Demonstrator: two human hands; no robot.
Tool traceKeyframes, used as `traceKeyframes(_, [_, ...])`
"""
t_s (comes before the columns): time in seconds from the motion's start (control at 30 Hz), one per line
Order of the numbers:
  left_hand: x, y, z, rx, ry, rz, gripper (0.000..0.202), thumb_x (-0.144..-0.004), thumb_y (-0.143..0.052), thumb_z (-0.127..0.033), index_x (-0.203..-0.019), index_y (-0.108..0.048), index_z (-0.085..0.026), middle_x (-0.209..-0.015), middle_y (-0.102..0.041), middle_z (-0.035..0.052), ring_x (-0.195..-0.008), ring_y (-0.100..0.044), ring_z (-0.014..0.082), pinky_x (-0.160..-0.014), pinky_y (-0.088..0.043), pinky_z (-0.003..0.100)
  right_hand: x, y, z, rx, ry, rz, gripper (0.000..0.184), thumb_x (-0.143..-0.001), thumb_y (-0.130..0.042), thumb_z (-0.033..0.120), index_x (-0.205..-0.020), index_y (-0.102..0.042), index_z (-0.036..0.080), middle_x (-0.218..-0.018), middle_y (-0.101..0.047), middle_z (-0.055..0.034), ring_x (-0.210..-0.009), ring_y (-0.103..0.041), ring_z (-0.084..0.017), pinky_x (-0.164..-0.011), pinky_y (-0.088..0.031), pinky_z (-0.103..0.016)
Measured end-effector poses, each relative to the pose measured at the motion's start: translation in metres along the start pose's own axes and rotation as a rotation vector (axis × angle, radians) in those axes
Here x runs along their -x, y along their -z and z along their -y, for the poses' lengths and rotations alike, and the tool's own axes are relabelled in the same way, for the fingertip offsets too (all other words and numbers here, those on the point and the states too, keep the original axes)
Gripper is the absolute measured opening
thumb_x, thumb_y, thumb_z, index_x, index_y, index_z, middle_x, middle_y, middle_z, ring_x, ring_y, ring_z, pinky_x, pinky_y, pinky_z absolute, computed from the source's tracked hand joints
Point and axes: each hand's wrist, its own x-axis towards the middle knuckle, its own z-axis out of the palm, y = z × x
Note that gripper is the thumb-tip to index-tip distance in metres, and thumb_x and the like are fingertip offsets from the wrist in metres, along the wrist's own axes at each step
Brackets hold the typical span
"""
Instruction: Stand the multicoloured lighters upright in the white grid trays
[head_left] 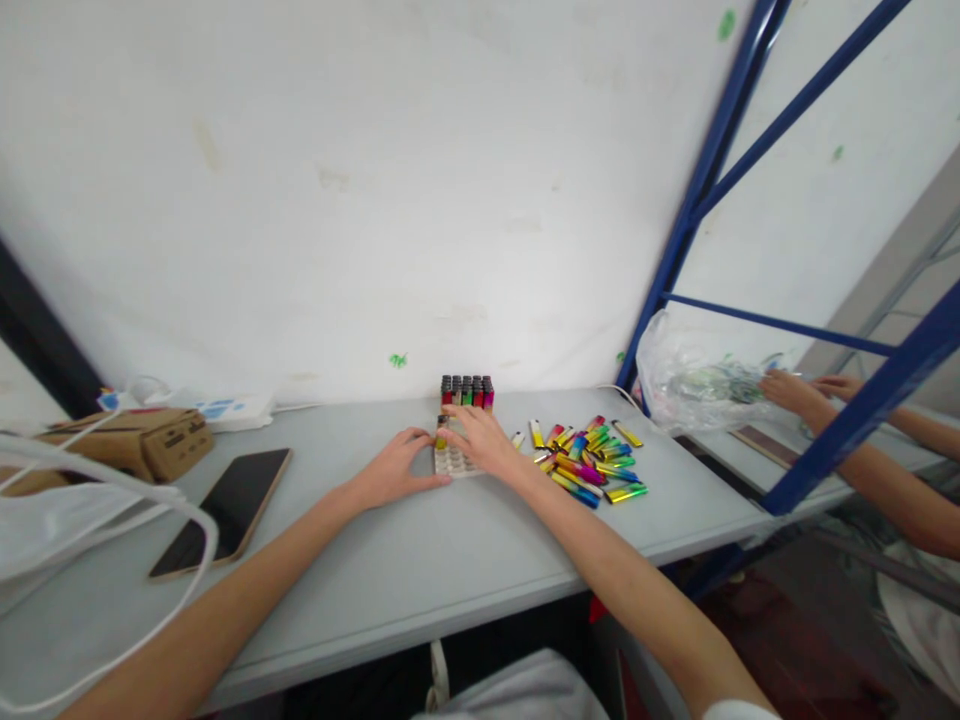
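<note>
A pale tray [456, 464] with rows of small holes lies flat on the table, partly hidden by my hands. My left hand [397, 468] rests at its left side, thumb along the front corner and fingers at the edge. My right hand [478, 440] reaches over the tray, its fingertips closed on a yellowish lighter [441, 434] with a dark top, standing upright at the back left corner. Just behind, a block of lighters [468, 390] with black tops stands in tight rows. Right of my right hand lies a loose pile of shiny, many-coloured lighter bodies [589, 460].
On the left are a phone [225, 510], a cardboard box [142, 440], a white power strip [236, 410] and a white cable [202, 560]. A blue metal frame [682, 220] stands at right. Beyond it, another person's hands [795, 392] work by a clear plastic bag [675, 370].
</note>
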Motion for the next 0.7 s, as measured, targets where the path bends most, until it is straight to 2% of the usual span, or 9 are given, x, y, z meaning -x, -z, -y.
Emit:
traceKeyframes(0.07, [0.000,0.001,0.000,-0.016,0.012,0.004,0.070,-0.079,-0.065,-0.074,-0.121,-0.063,-0.019,-0.127,-0.058,0.0116,-0.120,-0.058,0.0313,-0.112,-0.043,0.044,0.003,0.021,-0.009,0.064,-0.052,-0.038,0.049,-0.105,-0.043,0.047,-0.143,-0.050,0.017,-0.136,-0.062,-0.0151,-0.125,-0.057,-0.026,-0.107,-0.041,-0.040])
traceKeyframes(0.17, [0.000,0.001,-0.001,-0.037,0.025,0.020,0.071,-0.079,-0.063,-0.076,-0.122,-0.062,-0.019,-0.129,-0.058,0.0119,-0.121,-0.058,0.0313,-0.112,-0.043,0.044,0.016,0.066,-0.041,0.228,-0.239,-0.049,0.039,-0.106,-0.039,0.039,-0.131,-0.061,0.018,-0.128,-0.066,-0.0150,-0.121,-0.059,-0.025,-0.106,-0.041,-0.038])
traceKeyframes(0.3, [0.000,0.000,0.000,-0.053,0.028,0.022,0.074,-0.080,-0.060,-0.078,-0.123,-0.061,-0.018,-0.132,-0.057,0.0128,-0.124,-0.057,0.0318,-0.113,-0.043,0.043,0.063,0.133,-0.106,0.552,-0.700,0.061,0.035,-0.101,-0.047,0.031,-0.127,-0.065,0.015,-0.121,-0.068,-0.0189,-0.117,-0.062,-0.028,-0.100,-0.044,-0.037])
traceKeyframes(0.37, [0.000,0.000,0.000,-0.050,0.024,0.024,0.074,-0.080,-0.059,-0.078,-0.123,-0.061,-0.018,-0.132,-0.057,0.0132,-0.124,-0.057,0.0322,-0.113,-0.042,0.043,0.091,0.158,-0.136,0.617,-0.805,0.066,0.034,-0.097,-0.052,0.027,-0.120,-0.068,0.007,-0.118,-0.068,-0.0259,-0.115,-0.063,-0.033,-0.096,-0.046,-0.040])
traceKeyframes(0.4, [0.000,0.001,0.000,-0.047,0.024,0.028,0.074,-0.080,-0.059,-0.078,-0.123,-0.061,-0.018,-0.132,-0.057,0.0133,-0.123,-0.057,0.0324,-0.113,-0.042,0.043,0.102,0.168,-0.149,0.652,-0.876,0.092,0.033,-0.095,-0.055,0.029,-0.116,-0.070,0.007,-0.115,-0.069,-0.0263,-0.112,-0.065,-0.034,-0.093,-0.048,-0.040])
traceKeyframes(0.47, [0.000,0.001,-0.001,-0.040,0.027,0.034,0.074,-0.080,-0.059,-0.078,-0.123,-0.061,-0.018,-0.132,-0.057,0.0134,-0.124,-0.057,0.0328,-0.113,-0.042,0.044,0.119,0.179,-0.168,0.631,-0.941,0.194,0.033,-0.093,-0.059,0.036,-0.104,-0.074,0.009,-0.105,-0.072,-0.0238,-0.105,-0.068,-0.033,-0.088,-0.050,-0.038])
traceKeyframes(0.57, [0.000,0.002,-0.003,-0.032,0.032,0.033,0.074,-0.080,-0.060,-0.077,-0.123,-0.061,-0.018,-0.132,-0.057,0.0134,-0.124,-0.056,0.0325,-0.113,-0.042,0.045,0.126,0.181,-0.182,0.569,-0.917,0.260,0.024,-0.089,-0.065,0.035,-0.084,-0.076,0.015,-0.085,-0.075,-0.0146,-0.091,-0.071,-0.028,-0.080,-0.051,-0.033])
traceKeyframes(0.63, [0.000,0.001,-0.004,-0.035,0.032,0.028,0.073,-0.080,-0.060,-0.077,-0.123,-0.061,-0.018,-0.132,-0.058,0.0129,-0.124,-0.057,0.0321,-0.113,-0.042,0.044,0.122,0.178,-0.182,0.548,-0.892,0.259,0.021,-0.088,-0.065,0.032,-0.079,-0.075,0.016,-0.079,-0.074,-0.0124,-0.086,-0.071,-0.025,-0.076,-0.051,-0.030])
traceKeyframes(0.7, [0.000,0.001,-0.004,-0.038,0.032,0.026,0.073,-0.080,-0.060,-0.077,-0.123,-0.062,-0.019,-0.132,-0.058,0.0125,-0.123,-0.058,0.0320,-0.112,-0.043,0.042,0.113,0.174,-0.175,0.426,-0.823,0.156,0.021,-0.089,-0.062,0.032,-0.084,-0.073,0.015,-0.083,-0.074,-0.0124,-0.081,-0.071,-0.022,-0.071,-0.052,-0.029])
